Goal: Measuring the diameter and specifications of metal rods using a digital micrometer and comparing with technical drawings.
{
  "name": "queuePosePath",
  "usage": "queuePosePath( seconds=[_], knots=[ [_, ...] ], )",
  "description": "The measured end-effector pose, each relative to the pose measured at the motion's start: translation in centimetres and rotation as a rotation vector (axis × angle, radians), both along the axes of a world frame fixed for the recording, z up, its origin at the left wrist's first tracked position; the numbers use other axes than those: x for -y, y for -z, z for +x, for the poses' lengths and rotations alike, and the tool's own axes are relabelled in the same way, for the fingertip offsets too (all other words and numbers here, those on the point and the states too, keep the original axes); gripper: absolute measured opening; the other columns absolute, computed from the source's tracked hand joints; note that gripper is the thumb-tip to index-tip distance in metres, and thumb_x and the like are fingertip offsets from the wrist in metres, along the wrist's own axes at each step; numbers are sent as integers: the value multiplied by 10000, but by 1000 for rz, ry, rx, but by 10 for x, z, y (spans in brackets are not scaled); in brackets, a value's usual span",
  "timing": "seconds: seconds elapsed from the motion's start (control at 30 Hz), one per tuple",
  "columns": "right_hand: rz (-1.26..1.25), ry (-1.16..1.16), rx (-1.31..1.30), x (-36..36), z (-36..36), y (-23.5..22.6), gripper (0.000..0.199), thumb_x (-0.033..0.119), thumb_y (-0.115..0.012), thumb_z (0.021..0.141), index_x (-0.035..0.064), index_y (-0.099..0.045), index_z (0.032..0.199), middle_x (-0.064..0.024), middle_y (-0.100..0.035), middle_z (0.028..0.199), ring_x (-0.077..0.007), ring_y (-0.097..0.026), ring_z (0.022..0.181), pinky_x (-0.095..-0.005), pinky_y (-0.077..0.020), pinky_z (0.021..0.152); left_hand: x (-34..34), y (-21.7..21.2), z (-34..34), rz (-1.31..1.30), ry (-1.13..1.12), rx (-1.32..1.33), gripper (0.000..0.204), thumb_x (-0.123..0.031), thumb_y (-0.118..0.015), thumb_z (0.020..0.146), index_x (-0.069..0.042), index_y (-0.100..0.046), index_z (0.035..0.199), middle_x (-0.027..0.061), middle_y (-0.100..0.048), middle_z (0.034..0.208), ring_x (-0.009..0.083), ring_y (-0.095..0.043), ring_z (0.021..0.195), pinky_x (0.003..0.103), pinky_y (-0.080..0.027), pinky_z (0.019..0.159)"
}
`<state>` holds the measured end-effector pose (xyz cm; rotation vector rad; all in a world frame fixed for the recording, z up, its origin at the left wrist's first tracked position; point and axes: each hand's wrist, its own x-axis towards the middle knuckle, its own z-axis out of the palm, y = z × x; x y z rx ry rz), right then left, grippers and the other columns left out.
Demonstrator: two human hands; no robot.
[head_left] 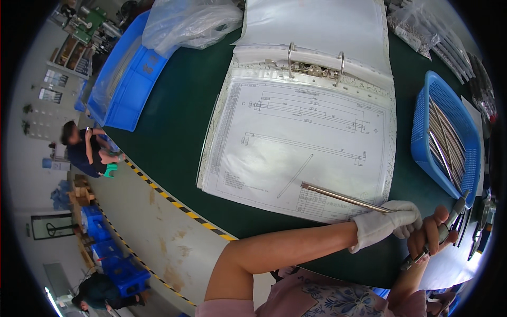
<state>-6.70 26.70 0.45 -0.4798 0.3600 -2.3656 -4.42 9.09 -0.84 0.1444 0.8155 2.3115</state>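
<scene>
My left hand (393, 219), in a white glove, is closed around one end of a slender metal rod (343, 198). The rod points left across the lower edge of a drawing sheet (296, 137) in an open ring binder. Just right of the glove, my bare right hand (430, 235) grips a grey metal caliper (448, 224), tilted with its upper end to the right. The two hands are close together, and the fingers partly cover the caliper. Whether its jaws touch the rod cannot be made out.
On the right stands a blue basket (422, 127) holding several metal rods. Bagged parts (412, 34) lie behind it. A blue bin (124, 105) and clear plastic (190, 24) are at far left. Striped tape (179, 206) marks the table edge. Two people are in the background.
</scene>
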Motion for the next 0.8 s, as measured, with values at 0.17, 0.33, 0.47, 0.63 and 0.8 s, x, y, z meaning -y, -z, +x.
queuePosePath(
  seconds=[0.17,0.33,0.47,0.63,0.8],
  knots=[
    [74,18,30,2,3,-1,469,322,-515,809,14,-324,1106,-162,-516,613,-249,-475,398,-334,-435,386,0,0,0,-22,-28,-48,228,-238,-403,864,-46,-507,797,12,-486,768,107,-466,720,244,-401,716],
    [79,24,23,2,3,0,459,330,-504,816,15,-317,1093,-171,-516,667,-255,-485,421,-338,-434,398,-1,0,-1,-40,-27,-38,224,-241,-400,862,-54,-496,782,11,-476,763,111,-462,719,246,-398,717],
    [86,28,24,5,5,-1,442,331,-502,817,17,-322,1069,-169,-508,682,-253,-497,449,-343,-439,424,-1,0,0,-49,-27,-24,223,-247,-401,862,-59,-492,785,9,-474,765,111,-462,723,246,-396,723],
    [97,35,13,5,6,0,442,343,-502,812,13,-328,1048,-171,-504,676,-251,-506,458,-342,-442,430,-1,1,0,-56,-19,-27,223,-252,-400,864,-61,-490,792,7,-474,766,108,-460,725,243,-392,723],
    [101,36,14,5,6,1,439,349,-502,809,7,-338,1029,-170,-504,676,-251,-516,465,-339,-449,437,-1,0,0,-60,-13,-20,224,-254,-398,866,-63,-486,789,2,-469,764,99,-454,722,237,-385,715]
  ],
)
